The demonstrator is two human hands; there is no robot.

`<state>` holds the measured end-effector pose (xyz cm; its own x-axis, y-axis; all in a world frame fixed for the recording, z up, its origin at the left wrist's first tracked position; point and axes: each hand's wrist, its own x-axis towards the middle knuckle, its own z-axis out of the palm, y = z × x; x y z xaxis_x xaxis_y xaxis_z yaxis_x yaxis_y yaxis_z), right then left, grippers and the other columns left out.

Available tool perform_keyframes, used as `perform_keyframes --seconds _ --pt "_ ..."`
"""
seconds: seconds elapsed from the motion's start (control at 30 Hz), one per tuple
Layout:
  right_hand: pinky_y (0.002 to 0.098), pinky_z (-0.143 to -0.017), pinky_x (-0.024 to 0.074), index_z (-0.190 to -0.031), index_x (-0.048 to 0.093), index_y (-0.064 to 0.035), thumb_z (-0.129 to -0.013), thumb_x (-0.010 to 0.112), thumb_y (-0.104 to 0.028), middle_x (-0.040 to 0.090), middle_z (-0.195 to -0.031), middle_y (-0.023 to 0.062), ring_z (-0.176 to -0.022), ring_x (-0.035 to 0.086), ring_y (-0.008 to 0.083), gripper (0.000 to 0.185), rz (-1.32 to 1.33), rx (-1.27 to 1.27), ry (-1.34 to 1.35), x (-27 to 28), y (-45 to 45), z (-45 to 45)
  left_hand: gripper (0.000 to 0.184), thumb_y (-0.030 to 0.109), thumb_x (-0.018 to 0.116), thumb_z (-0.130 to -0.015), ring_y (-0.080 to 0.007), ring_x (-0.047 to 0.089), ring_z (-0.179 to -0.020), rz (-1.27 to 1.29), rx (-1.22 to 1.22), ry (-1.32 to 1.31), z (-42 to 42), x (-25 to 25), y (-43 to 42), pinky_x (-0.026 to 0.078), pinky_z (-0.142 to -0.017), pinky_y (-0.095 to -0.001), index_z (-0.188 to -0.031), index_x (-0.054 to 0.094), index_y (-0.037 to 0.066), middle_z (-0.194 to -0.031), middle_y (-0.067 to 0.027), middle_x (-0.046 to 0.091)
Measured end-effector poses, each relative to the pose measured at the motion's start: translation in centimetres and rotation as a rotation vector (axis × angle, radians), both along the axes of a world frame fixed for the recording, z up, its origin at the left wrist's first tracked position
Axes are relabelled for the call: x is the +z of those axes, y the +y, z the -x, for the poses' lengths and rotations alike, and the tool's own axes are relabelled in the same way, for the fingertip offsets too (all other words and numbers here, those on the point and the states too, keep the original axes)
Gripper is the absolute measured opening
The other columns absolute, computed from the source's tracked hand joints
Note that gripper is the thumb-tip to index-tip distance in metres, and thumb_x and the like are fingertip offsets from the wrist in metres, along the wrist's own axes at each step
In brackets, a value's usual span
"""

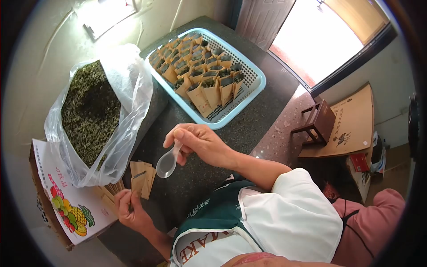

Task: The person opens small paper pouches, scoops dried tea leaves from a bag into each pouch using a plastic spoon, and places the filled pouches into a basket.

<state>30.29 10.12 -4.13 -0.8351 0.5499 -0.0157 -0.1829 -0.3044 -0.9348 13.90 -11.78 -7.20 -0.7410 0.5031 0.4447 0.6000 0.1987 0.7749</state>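
A clear plastic spoon (167,164) is pinched by its handle in my right hand (200,141), its bowl hanging down over the dark countertop. Lower left, my left hand (132,212) has its fingers closed on a small brown paper packet (138,182), held upright. Other packets (149,173) lie just behind it. An open clear plastic bag (135,84) full of dried green leaves (89,111) stands at the left. Beyond my right hand is a light-blue basket (262,84) with rows of brown packets, their tops open and dark leaves showing in some.
A cardboard box (58,196) with printed fruit sits under the bag at the left. On the right are a small brown stool (321,122), a flattened cardboard sheet (351,120) and a person's pink clothing (373,222). An open doorway (311,44) is at the upper right.
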Motion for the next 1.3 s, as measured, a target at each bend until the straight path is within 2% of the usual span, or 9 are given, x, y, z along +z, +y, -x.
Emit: perform_keyframes --seconds 0.17,0.37,0.63,0.93,1.03,1.07,1.1,1.2,1.3 --pt "0.0299 -0.069 0.0558 -0.102 0.060 -0.0029 -0.102 0.053 -0.028 0.065 -0.079 0.0097 -0.071 0.066 0.0172 0.026 0.162 -0.135 0.071 0.0 0.2 -0.1 0.016 -0.006 0.077 -0.072 -0.0191 0.061 -0.079 -0.129 -0.049 0.050 -1.1 1.8 1.3 0.048 -0.068 -0.0283 -0.082 0.067 0.001 -0.088 -0.0096 0.065" --pt "0.0311 -0.067 0.0558 -0.108 0.057 0.0001 -0.105 0.048 -0.021 0.051 -0.078 0.0037 -0.074 0.060 0.0172 0.024 0.115 -0.174 0.147 0.4 0.4 -0.5 0.023 -0.009 0.079 -0.066 -0.0160 0.061 -0.077 -0.275 -0.119 -0.063 -1.0 2.7 0.6 0.046 -0.067 -0.0250 -0.080 0.066 0.003 -0.085 -0.0073 0.064" --pt "0.0231 -0.055 0.0417 -0.092 0.058 0.0000 -0.102 0.054 -0.029 0.055 -0.073 0.0059 -0.061 0.052 0.0096 0.031 -0.312 -0.030 0.150 3.4 -1.2 0.3 0.024 -0.007 0.081 -0.066 -0.0193 0.062 -0.078 -0.287 -0.130 0.061 -1.0 2.9 0.8 0.050 -0.069 -0.0283 -0.081 0.065 0.004 -0.087 -0.0077 0.063" --pt "0.0207 -0.057 0.0399 -0.092 0.060 0.0023 -0.100 0.055 -0.011 0.057 -0.078 0.0033 -0.064 0.052 0.0065 0.016 -0.271 0.117 -0.038 3.1 -2.7 2.2 0.024 -0.006 0.078 -0.065 -0.0264 0.063 -0.084 -0.140 -0.214 0.217 -0.6 2.8 0.8 0.051 -0.078 -0.0357 -0.080 0.063 0.005 -0.090 -0.0098 0.064" --pt "0.0233 -0.061 0.0427 -0.097 0.061 0.0029 -0.099 0.054 -0.008 0.057 -0.083 0.0061 -0.068 0.054 0.0097 0.013 -0.353 0.203 -0.007 2.6 -3.2 3.1 0.043 0.009 0.079 -0.071 -0.0326 0.065 -0.092 -0.085 -0.309 -0.009 -1.3 1.7 1.4 0.051 -0.081 -0.0394 -0.107 0.056 0.009 -0.105 -0.0140 0.064" --pt "0.0233 -0.061 0.0427 -0.097 0.061 0.0029 -0.099 0.054 -0.008 0.057 -0.083 0.0061 -0.068 0.054 0.0097 0.013 -0.354 0.210 -0.007 2.4 -3.2 3.1 0.057 0.027 0.081 -0.075 -0.0344 0.064 -0.093 -0.058 -0.335 0.029 -1.0 0.7 1.6 0.049 -0.081 -0.0415 -0.120 0.051 0.009 -0.108 -0.0151 0.063" --pt "0.0239 -0.061 0.0430 -0.098 0.061 0.0028 -0.099 0.054 -0.006 0.057 -0.083 0.0068 -0.068 0.054 0.0111 0.011 -0.420 0.234 0.036 2.2 -3.1 3.2 0.057 0.027 0.081 -0.075 -0.0344 0.064 -0.093 -0.057 -0.327 0.028 -1.0 1.1 1.5 0.049 -0.081 -0.0415 -0.120 0.051 0.009 -0.108 -0.0151 0.063" --pt "0.0258 -0.062 0.0434 -0.099 0.062 0.0026 -0.096 0.055 -0.003 0.057 -0.082 0.0086 -0.068 0.054 0.0149 0.009 -0.528 0.255 0.089 1.8 -2.9 3.2 0.075 0.057 0.073 -0.077 -0.0344 0.061 -0.092 0.167 -0.379 0.155 -0.8 1.8 1.1 0.045 -0.078 -0.0420 -0.127 0.050 0.006 -0.108 -0.0138 0.062" --pt "0.0243 -0.062 0.0433 -0.098 0.061 0.0014 -0.099 0.054 -0.008 0.057 -0.080 0.0059 -0.068 0.054 0.0124 0.012 -0.538 0.274 0.060 1.9 -2.7 3.1 0.073 0.062 0.067 -0.079 -0.0334 0.061 -0.090 0.243 -0.429 0.140 -0.7 2.0 0.8 0.044 -0.075 -0.0406 -0.124 0.052 0.007 -0.106 -0.0129 0.062"
